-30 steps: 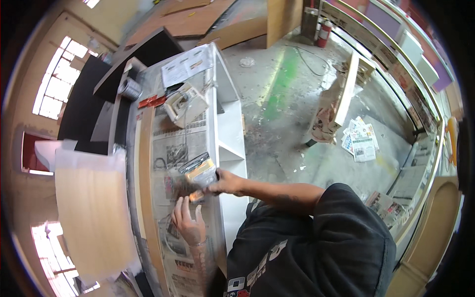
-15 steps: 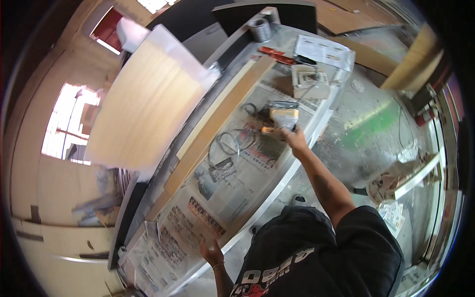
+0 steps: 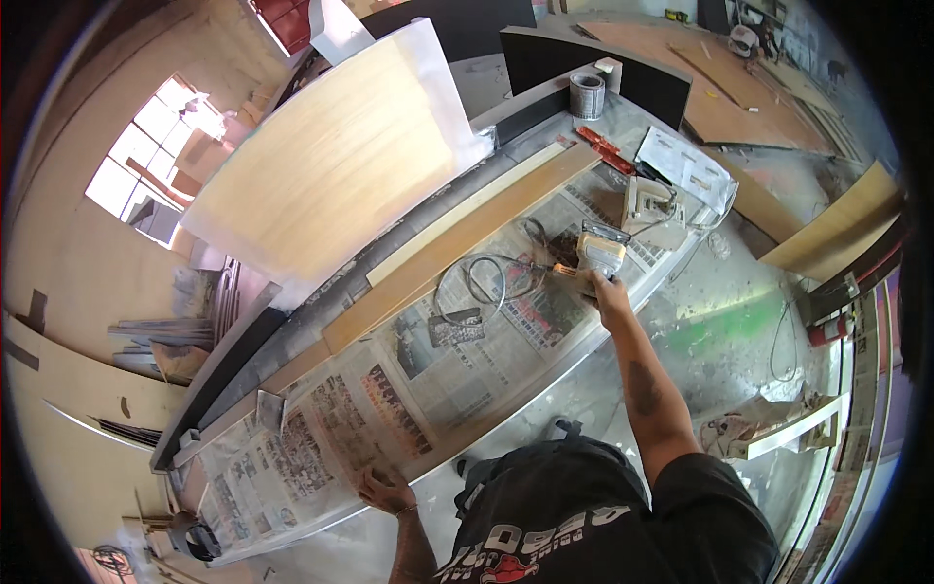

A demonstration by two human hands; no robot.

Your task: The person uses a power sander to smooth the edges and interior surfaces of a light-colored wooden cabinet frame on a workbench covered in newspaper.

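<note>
My right hand (image 3: 608, 295) is wrapped around a pale yellow-and-white power sander (image 3: 601, 251) over the far right of the bench. Its dark flat pad points away from me. From an orange sleeve, a grey cord (image 3: 486, 297) loops across newspaper (image 3: 438, 389) that covers the benchtop. My left hand (image 3: 387, 492) rests at the bench's near edge, on the newspaper, fingers apart and holding nothing. Left of the cord, a small dark grey rectangular piece (image 3: 457, 327) lies on the paper. Long wooden strips (image 3: 467, 232) run along the far side.
A tin (image 3: 587, 95), a red tool (image 3: 605, 148), a white sheet (image 3: 687, 167) and a pale boxy item (image 3: 650, 209) sit at the bench's far right end. A large curved wooden panel (image 3: 341, 146) stands behind the bench. Right of it is a dusty floor with green paint (image 3: 720, 323).
My view has swung, so the bench and panel appear shifted and more fully in sight. My right hand still holds the sander. My left hand has come down onto the bench edge.
</note>
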